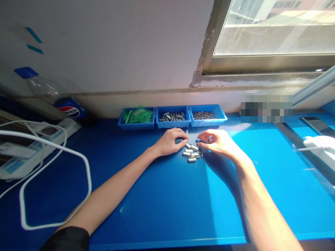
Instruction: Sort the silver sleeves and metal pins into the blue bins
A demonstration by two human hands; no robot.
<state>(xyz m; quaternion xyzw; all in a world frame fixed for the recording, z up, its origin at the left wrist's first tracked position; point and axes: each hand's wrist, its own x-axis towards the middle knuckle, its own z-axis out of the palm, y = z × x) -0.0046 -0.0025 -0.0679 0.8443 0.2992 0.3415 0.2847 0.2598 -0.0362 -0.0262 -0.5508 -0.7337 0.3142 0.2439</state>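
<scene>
A small pile of silvery metal cylinders point(192, 160) and thin pins point(201, 152) lies on the blue table point(157, 195). At the pile's left edge is my left hand point(169, 142), thumb and fingertips brought together; whatever they hold is too small to make out. My right hand point(220, 142) hovers over the pile's right side with its fingers curled into a pinch. Something small and dark may be between those fingertips, but I cannot tell what. Behind the hands stand three blue bins: one with green packets point(141, 115), one with metal cylinders point(172, 116), one with thin pins point(204, 115).
To the left are a cola bottle point(69, 107), a white power strip point(15, 162) and a looping white cable point(89, 170) that crosses my left forearm. A white plug-like device point(320, 144) sits on the right. Wall and window point(272, 38) bound the back.
</scene>
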